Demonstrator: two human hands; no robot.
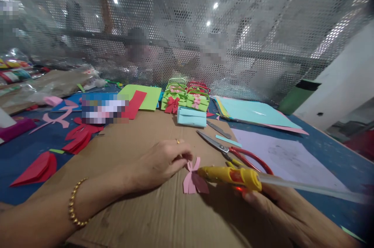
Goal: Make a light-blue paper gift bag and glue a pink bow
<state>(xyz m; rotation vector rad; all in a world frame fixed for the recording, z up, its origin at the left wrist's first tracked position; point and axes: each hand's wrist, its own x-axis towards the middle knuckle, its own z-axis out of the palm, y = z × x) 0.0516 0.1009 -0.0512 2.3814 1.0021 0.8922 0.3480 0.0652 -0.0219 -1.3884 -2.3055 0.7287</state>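
At lower centre of the frame the left hand (162,162) pinches the top of a pink paper bow (193,178) between its fingertips, its grip closed on the paper; the bow lies on a brown cardboard sheet (140,209) that covers the middle of the blue counter (330,150); the right hand (277,205), at lower right, has its grip wrapped around a yellow glue gun (233,176), whose nozzle touches the bow's centre; a clear glue stick (306,188) juts from the gun's back toward the right edge. Just above the gun lie red-handled scissors (233,152), blades pointing to upper left. Further up, at centre, sits a light blue paper box (191,117), and behind it a cluster of green paper baskets (184,98) with bows; right of them lies a stack of coloured sheets (254,113); at left, red paper cut-outs (78,135) rest on the counter.
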